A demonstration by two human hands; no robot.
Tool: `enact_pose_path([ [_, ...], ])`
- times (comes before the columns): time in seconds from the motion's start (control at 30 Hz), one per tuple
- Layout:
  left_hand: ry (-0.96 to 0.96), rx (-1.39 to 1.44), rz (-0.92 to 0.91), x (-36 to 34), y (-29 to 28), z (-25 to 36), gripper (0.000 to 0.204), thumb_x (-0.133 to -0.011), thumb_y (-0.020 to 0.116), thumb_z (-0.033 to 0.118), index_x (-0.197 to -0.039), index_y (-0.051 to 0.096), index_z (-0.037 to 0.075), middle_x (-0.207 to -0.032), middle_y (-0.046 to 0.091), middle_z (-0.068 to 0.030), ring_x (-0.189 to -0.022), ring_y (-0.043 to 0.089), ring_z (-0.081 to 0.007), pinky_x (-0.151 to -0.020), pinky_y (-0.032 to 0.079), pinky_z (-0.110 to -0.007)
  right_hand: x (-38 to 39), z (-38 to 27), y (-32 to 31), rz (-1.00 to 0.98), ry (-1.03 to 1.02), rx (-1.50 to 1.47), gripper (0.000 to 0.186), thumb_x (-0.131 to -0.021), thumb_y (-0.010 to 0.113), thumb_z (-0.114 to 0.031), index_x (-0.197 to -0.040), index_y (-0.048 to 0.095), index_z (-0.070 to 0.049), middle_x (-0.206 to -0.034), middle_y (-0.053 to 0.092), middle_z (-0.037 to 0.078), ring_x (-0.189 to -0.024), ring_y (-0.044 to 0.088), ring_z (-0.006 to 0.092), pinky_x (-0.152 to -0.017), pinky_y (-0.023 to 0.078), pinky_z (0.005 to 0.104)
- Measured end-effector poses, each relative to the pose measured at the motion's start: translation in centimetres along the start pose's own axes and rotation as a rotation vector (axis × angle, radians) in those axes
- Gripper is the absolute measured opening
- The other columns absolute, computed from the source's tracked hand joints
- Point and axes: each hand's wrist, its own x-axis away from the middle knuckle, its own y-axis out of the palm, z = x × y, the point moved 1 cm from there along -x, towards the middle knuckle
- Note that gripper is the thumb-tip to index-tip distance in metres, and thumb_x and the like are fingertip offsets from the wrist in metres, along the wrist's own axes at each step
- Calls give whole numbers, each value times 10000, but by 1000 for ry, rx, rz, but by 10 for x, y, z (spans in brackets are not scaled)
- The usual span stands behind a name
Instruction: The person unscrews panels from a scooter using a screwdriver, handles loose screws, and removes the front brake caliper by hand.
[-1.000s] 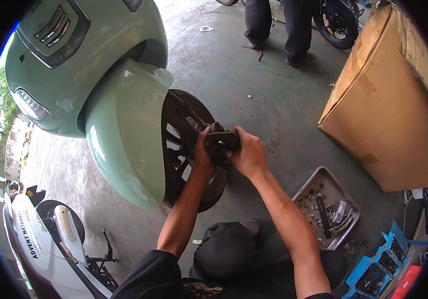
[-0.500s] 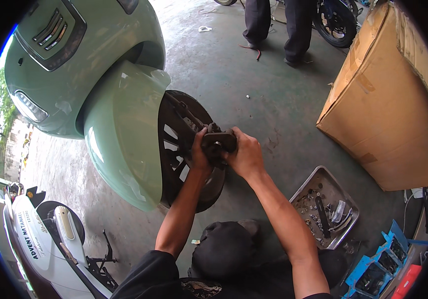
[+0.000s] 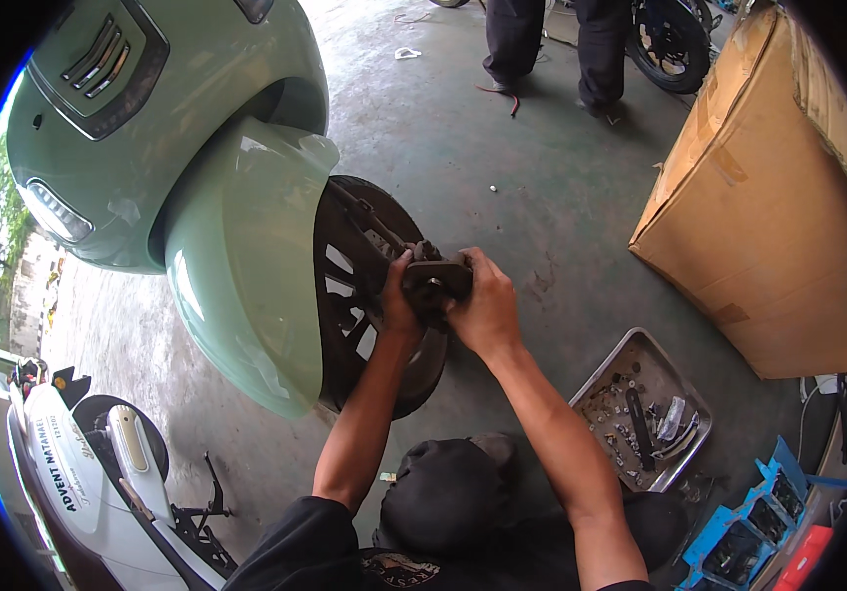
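Note:
My left hand [image 3: 401,303] is closed around the wheel-facing side of a dark, grimy metal part [image 3: 443,276] at the hub of a scooter's front wheel [image 3: 421,384]. On the part's outer side, my right hand [image 3: 487,307] grips it with bent fingers. The part has a rounded plate with a light, round spot, and looks like a brake caliper or hub bracket. My fingers hide its lower portion. To its left, the pale green front fender [image 3: 246,256] covers much of the spoked wheel.
At right, a metal tray [image 3: 593,378] holds small loose hardware, beside a large cardboard box [image 3: 739,227]. A blue toolbox [image 3: 739,537] lies lower right. Another scooter [image 3: 98,492] stands lower left. A person in dark trousers [image 3: 603,49] stands at the back near a motorcycle wheel [image 3: 675,49].
Both my hands keep their hold on the metal part with hardly any movement. The standing person's right-hand leg in the picture has shifted slightly right.

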Motion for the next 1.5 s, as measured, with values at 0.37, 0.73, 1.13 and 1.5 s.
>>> enact_pose_path([
  [0.37, -5, -85, 6, 1, 5, 1, 405, -913, 513, 425, -1119, 597, 87, -1006, 649, -69, -912, 653, -192, -780, 545, -325, 1, 2, 3, 36, 47, 75, 489, -658, 687, 18, -1105, 496, -31, -1042, 591, 187, -941, 613, 434, -775, 513, 502],
  [0.73, -18, -20, 25, -12, -14, -2, 436, -900, 494, 460, -1101, 614, 93, -1041, 654, -81, -925, 648, -203, -775, 562, -357, 1, 1, -6, -16, -26, 54, 474, -665, 763, -58, -1081, 536, -27, -1035, 594, 177, -943, 612, 416, -778, 511, 464],
  [1.13, -158, 197, -124, 7, 3, 9, 433, -879, 510, 487, -1081, 631, 123, -997, 654, -80, -924, 644, -238, -837, 536, -407, 13, 23, -46, -395, 73, -83, 659, -702, 789, -129, -1307, 532, -72, -1187, 639, 119, -981, 678, 255, -848, 544, 351],
  [1.5, -134, 155, -126, 6, 1, 9, 415, -883, 500, 472, -1068, 623, 121, -1012, 649, -98, -940, 639, -242, -826, 534, -401, 14, 25, -38, -308, 10, -57, 588, -722, 798, -234, -1227, 568, -40, -1111, 671, 149, -930, 679, 283, -836, 531, 378],
])
